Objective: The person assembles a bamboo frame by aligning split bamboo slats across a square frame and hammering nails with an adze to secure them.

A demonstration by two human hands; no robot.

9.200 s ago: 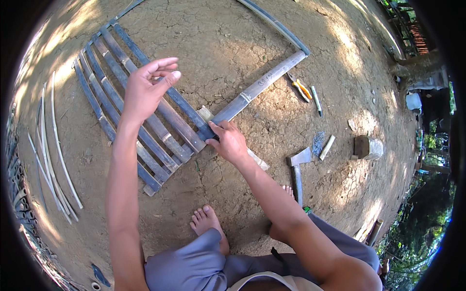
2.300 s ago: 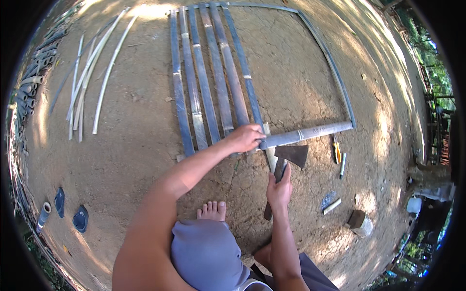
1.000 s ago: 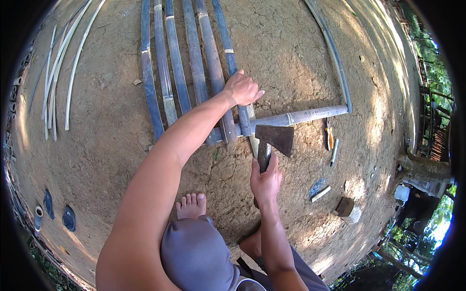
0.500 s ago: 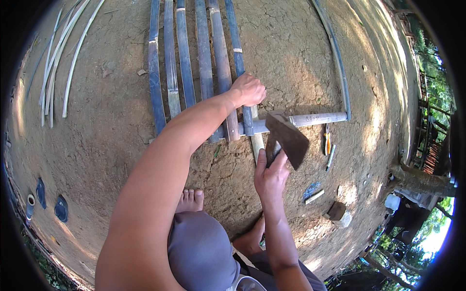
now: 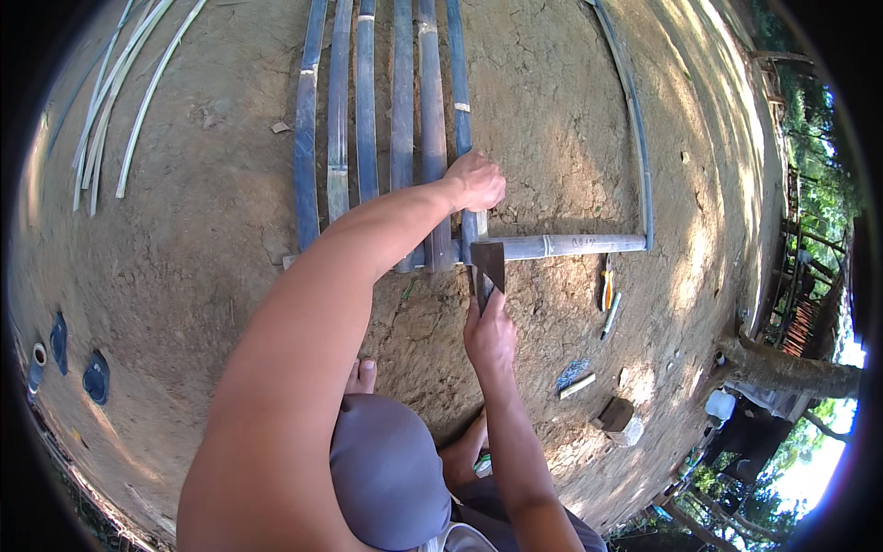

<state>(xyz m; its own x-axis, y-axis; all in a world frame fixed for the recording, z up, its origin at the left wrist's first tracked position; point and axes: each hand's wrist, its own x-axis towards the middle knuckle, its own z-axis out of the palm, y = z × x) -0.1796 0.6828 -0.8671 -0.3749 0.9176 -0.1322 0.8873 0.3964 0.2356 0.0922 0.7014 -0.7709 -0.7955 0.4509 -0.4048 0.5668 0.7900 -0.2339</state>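
Note:
Several split bamboo slats [image 5: 402,138] lie side by side, their near ends on a round bamboo crosspiece [image 5: 575,246]. My left hand [image 5: 476,180] is closed on the rightmost bamboo slat [image 5: 462,83], a little beyond the crosspiece. A pale strip [image 5: 481,224] shows beside that slat, below my hand; whether my fingers also hold it is hidden. My right hand [image 5: 492,339] grips a hatchet [image 5: 489,265] by its handle. The broad dark metal head is at the slat's near end, by the crosspiece; contact cannot be told.
A long bamboo piece [image 5: 636,120] runs away from the crosspiece's right end. Pliers [image 5: 607,287] and a marker [image 5: 611,316] lie on the dirt at right, with a small pile of nails [image 5: 572,373] nearer. Thin strips [image 5: 138,129] lie far left; sandals [image 5: 96,377] lie near left.
The hatchet has swung left and its head has turned, from right of the slats to the rightmost slat's end. My left hand keeps its place on the slat. The whole view has shifted slightly.

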